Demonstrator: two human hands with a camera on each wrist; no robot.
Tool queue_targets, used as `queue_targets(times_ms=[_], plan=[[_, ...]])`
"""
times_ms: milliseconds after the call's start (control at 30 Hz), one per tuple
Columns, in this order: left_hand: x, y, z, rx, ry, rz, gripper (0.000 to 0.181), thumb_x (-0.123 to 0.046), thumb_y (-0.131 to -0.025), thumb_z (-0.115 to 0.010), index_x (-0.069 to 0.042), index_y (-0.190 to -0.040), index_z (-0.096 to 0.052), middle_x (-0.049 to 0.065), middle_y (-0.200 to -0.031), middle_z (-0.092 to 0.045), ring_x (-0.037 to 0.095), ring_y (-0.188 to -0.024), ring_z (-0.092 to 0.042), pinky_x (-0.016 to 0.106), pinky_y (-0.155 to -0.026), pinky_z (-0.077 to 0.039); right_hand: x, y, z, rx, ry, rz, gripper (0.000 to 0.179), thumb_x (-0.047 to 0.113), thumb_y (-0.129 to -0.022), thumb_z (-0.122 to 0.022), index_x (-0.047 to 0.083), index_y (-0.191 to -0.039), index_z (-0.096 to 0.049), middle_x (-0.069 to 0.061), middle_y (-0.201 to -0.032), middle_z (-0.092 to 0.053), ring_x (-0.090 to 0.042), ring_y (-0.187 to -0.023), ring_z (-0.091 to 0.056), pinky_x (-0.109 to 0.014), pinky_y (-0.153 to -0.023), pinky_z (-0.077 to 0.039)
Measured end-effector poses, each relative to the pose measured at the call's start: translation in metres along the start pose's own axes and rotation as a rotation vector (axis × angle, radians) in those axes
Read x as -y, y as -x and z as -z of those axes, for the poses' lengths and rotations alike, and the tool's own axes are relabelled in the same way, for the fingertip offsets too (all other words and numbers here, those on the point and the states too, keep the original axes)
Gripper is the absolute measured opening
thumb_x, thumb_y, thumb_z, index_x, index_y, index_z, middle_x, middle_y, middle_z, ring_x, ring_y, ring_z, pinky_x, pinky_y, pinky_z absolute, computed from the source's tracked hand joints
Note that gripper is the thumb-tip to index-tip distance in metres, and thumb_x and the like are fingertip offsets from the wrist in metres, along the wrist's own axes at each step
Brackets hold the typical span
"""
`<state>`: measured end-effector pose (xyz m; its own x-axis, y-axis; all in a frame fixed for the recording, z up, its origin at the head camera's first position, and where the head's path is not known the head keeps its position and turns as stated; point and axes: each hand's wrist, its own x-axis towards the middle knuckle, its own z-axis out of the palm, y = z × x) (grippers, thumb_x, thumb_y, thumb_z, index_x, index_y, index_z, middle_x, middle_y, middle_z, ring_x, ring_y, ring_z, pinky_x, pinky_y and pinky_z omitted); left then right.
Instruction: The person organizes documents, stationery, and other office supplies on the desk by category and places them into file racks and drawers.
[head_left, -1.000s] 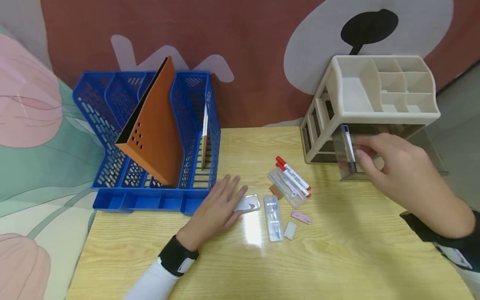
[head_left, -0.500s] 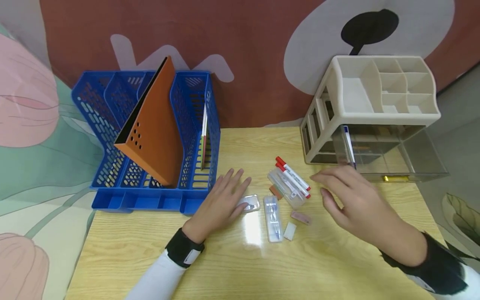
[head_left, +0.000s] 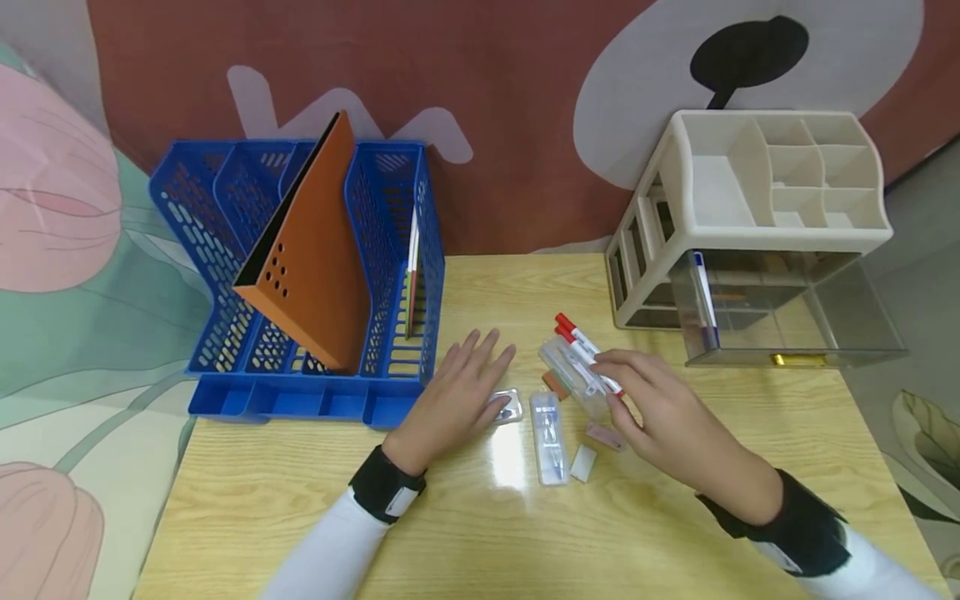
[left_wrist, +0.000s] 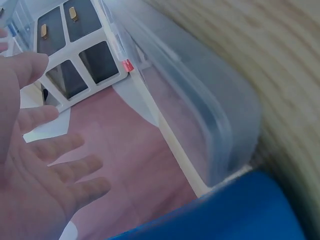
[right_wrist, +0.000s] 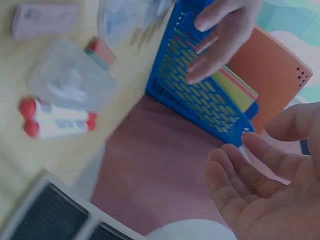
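Note:
My left hand (head_left: 453,400) hovers with fingers spread beside the blue rack, partly covering a small clear case (head_left: 510,407). In the left wrist view that hand (left_wrist: 35,155) holds nothing. My right hand (head_left: 667,421) reaches over two red-capped markers (head_left: 577,340), thumb and fingers apart. The right wrist view shows its loosely bent fingers (right_wrist: 240,175) with nothing between them. Under its fingertips lies a clear plastic box (head_left: 562,367) beside the markers. Close by are a long clear case (head_left: 550,437), a pink eraser (head_left: 604,435), a white eraser (head_left: 582,462) and a brown-orange block (head_left: 555,385).
A blue file rack (head_left: 281,402) at the left holds an orange binder (head_left: 315,275) and thin booklets (head_left: 412,275). At the right stands a cream desk organizer (head_left: 684,208). Its clear drawer (head_left: 862,317) is pulled out, with a blue-and-white pen (head_left: 705,292) inside.
My right hand has left the pen in the open drawer and moved left and down to the markers. My left hand has shifted slightly right, fingers still spread.

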<state>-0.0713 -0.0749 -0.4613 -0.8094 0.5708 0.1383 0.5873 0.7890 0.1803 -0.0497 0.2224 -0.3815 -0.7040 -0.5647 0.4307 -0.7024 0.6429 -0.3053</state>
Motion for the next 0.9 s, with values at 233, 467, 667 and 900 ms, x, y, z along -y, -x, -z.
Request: queue_targets(times_ms=[233,467,667,900], plan=[[-0.005,-0.011,-0.003,0.032,0.061,0.026,0.066,-0.045,-0.105,-0.055,-0.017,-0.162,-0.035,0.016,-0.170,-0.028,0.042,-0.155,-0.028,0.060,-0.124,-0.029,-0.023,0.006,-0.031,0.108,-0.040,-0.160,0.043,0.003,-0.089,-0.071,-0.004,-0.130,-0.062,-0.022,-0.131,-0.064,-0.037,-0.114,-0.066,-0.053,-0.087,-0.061],[-0.013,-0.019,-0.010,0.084,0.078,0.056,0.065,-0.046,-0.106,-0.054,-0.018,-0.162,-0.036,0.014,-0.170,-0.028,0.040,-0.157,-0.025,0.058,-0.125,-0.027,-0.057,0.009,-0.060,0.179,-0.134,-0.346,0.041,0.001,-0.095,-0.066,-0.009,-0.134,-0.058,-0.028,-0.131,-0.060,-0.037,-0.105,-0.065,-0.049,-0.080,-0.062],[-0.016,-0.024,-0.016,0.059,0.082,0.029,0.065,-0.044,-0.105,-0.056,-0.016,-0.161,-0.038,0.017,-0.168,-0.031,0.042,-0.154,-0.030,0.059,-0.123,-0.031,-0.074,0.011,-0.075,0.202,-0.109,-0.433,0.043,0.000,-0.094,-0.064,-0.013,-0.134,-0.056,-0.032,-0.125,-0.061,-0.040,-0.106,-0.062,-0.055,-0.086,-0.058],[-0.019,-0.027,-0.020,0.068,0.092,0.036,0.065,-0.045,-0.105,-0.056,-0.015,-0.160,-0.039,0.017,-0.168,-0.030,0.042,-0.155,-0.029,0.057,-0.125,-0.029,-0.084,0.012,-0.083,0.241,-0.095,-0.479,0.042,0.000,-0.095,-0.064,-0.012,-0.135,-0.055,-0.030,-0.118,-0.060,-0.034,-0.096,-0.059,-0.047,-0.078,-0.056]])
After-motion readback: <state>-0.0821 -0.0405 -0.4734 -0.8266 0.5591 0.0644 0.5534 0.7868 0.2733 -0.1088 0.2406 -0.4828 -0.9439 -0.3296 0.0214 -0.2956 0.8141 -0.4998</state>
